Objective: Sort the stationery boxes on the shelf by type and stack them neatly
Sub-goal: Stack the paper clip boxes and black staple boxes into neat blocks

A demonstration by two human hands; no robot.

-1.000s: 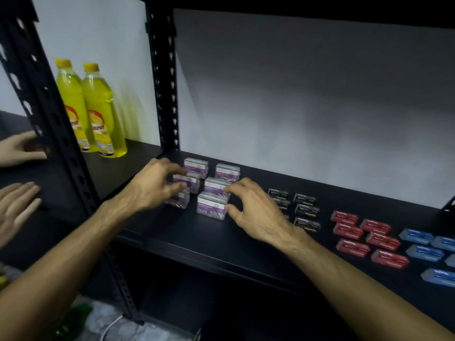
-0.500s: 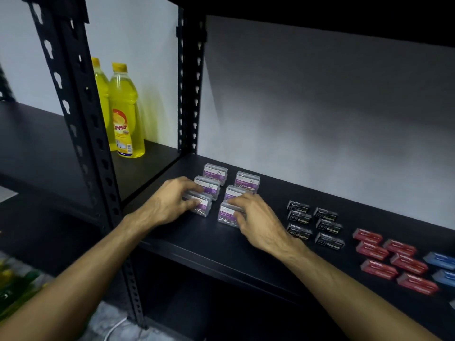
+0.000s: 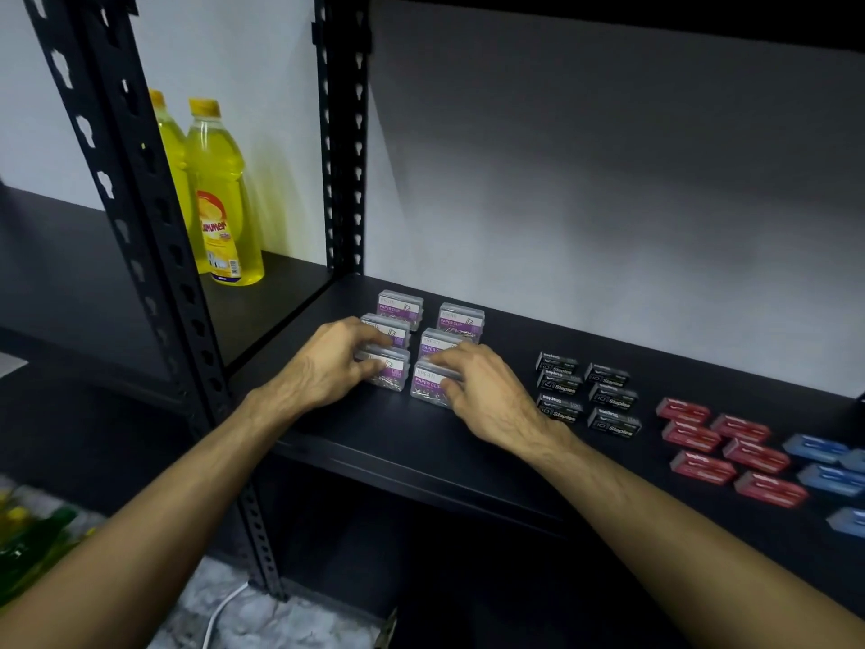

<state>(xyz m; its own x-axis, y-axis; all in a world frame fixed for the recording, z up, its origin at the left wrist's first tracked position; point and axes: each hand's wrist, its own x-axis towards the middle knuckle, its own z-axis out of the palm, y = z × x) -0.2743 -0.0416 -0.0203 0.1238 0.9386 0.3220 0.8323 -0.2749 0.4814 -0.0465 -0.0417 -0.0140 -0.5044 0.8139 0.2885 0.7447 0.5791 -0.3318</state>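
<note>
Paper-clip boxes [image 3: 428,341] sit in two rows just left of the black staple boxes [image 3: 587,393]. Your left hand [image 3: 323,367] grips the front-left one, your right hand [image 3: 487,395] the front-right. They look light, rigid and slick, so pinch the short ends. Labels face you; long axes run along the shelf [image 3: 398,442] edge.

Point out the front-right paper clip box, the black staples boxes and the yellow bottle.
front-right paper clip box [image 3: 427,384], head view, purple label.
black staples boxes [image 3: 613,395], head view, a middle box's top.
yellow bottle [image 3: 220,189], head view, body.
</note>
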